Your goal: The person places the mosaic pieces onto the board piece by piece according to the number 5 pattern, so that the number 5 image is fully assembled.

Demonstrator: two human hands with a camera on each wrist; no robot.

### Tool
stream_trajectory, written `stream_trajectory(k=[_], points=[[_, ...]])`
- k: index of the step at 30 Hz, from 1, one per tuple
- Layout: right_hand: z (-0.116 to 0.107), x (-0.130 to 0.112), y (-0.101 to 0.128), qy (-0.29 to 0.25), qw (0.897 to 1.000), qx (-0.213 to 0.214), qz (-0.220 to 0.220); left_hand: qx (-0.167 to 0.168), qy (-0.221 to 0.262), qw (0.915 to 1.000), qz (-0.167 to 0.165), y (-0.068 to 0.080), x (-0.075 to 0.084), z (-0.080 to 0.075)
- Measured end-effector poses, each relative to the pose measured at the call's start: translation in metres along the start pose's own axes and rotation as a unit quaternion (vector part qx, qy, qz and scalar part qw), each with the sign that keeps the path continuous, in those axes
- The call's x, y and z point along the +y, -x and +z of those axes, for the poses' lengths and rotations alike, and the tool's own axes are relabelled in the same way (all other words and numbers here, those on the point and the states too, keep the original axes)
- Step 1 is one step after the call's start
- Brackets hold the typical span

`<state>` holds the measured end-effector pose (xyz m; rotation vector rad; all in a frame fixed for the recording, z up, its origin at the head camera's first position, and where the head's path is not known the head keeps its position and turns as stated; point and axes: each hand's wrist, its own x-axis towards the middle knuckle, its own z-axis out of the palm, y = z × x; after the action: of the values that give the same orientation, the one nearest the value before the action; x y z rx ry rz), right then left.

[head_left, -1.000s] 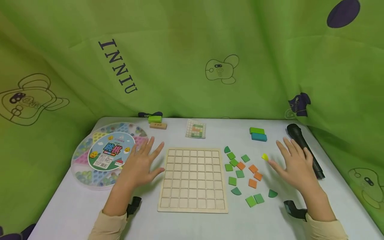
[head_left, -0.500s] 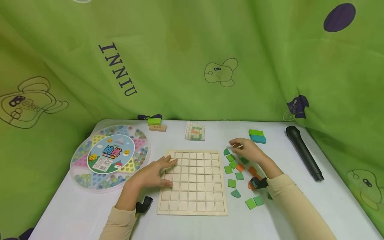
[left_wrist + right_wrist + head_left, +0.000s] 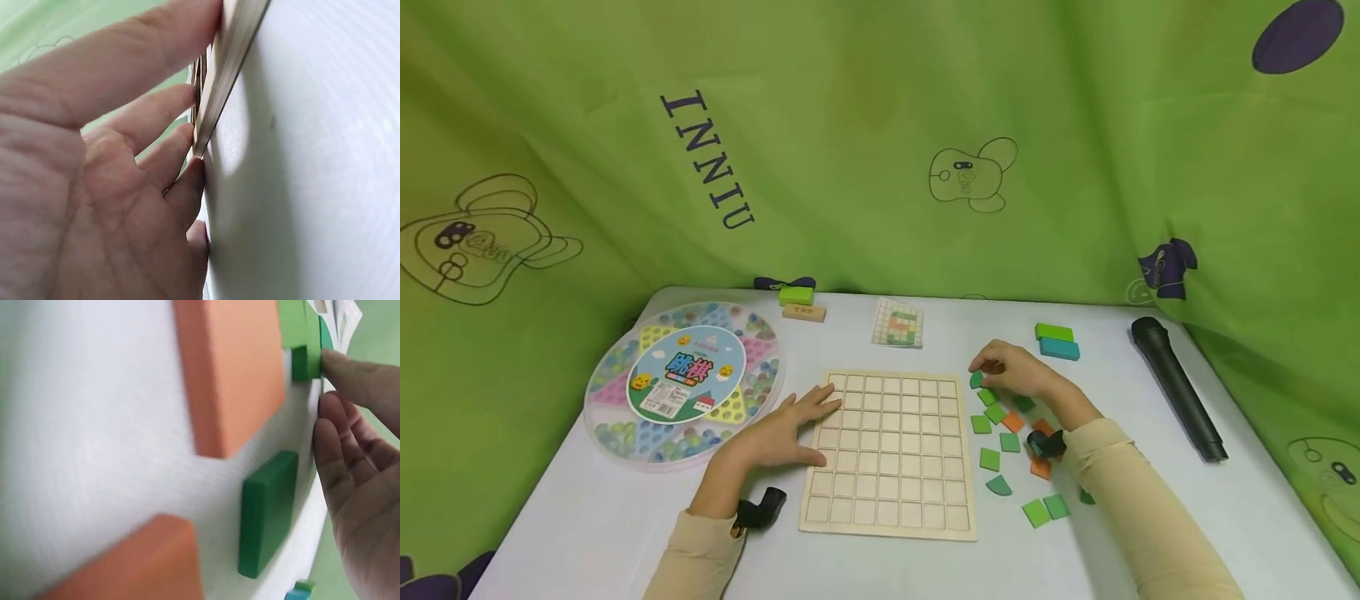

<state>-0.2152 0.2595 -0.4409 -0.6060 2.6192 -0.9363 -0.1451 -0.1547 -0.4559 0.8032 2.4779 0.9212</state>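
Green tile point(image 3: 976, 380) under right hand point(image 3: 1017, 371) fingers point(image 3: 983, 363)

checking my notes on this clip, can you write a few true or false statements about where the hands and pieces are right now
1. The left hand rests flat on the wooden grid board. True.
2. The board's squares are filled with tiles. False: every square is bare.
3. The right hand reaches the dark green tile beside the board. True.
4. The black microphone lies on the marble game box. False: it lies on the table's right side.
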Motion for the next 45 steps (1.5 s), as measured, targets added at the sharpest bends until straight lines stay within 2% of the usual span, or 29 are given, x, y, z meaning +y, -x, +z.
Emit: stream_trajectory(k=[5, 12, 20, 23, 27, 30, 34, 39, 45], points=[[-0.002, 0.001, 0.001, 0.014, 1.000, -0.004, -0.003, -0.004, 0.016, 0.9998, 0.011, -0.003, -0.002, -0.001], [0.002, 0.004, 0.000, 0.066, 0.997, 0.011, -0.038, -0.001, 0.022, 0.9997, 0.009, -0.002, -0.003, 0.001], [0.005, -0.001, -0.002, 0.092, 0.995, 0.024, -0.031, 0.005, 0.019, 0.9998, 0.007, 0.001, -0.004, -0.001], [0.009, -0.017, -0.003, 0.080, 0.995, 0.051, -0.021, 0.006, 0.025, 0.9997, 0.006, 0.001, -0.003, 0.000], [0.029, -0.056, -0.010, 0.029, 0.995, 0.087, -0.045, 0.004, 0.038, 0.9993, 0.002, 0.001, -0.002, 0.000], [0.053, -0.085, -0.024, 0.010, 0.995, 0.059, -0.081, 0.006, 0.040, 0.9992, 0.000, 0.000, -0.002, 0.000], [0.079, -0.107, -0.042, 0.014, 0.996, 0.004, -0.086, 0.007, 0.041, 0.9991, 0.004, -0.003, -0.002, 0.000], [0.094, -0.113, -0.054, 0.048, 0.996, -0.009, -0.071, 0.001, 0.045, 0.9990, 0.003, -0.003, -0.003, 0.001], [0.097, -0.115, -0.054, 0.065, 0.993, -0.011, -0.094, 0.001, 0.044, 0.9990, -0.004, 0.000, -0.004, -0.001]])
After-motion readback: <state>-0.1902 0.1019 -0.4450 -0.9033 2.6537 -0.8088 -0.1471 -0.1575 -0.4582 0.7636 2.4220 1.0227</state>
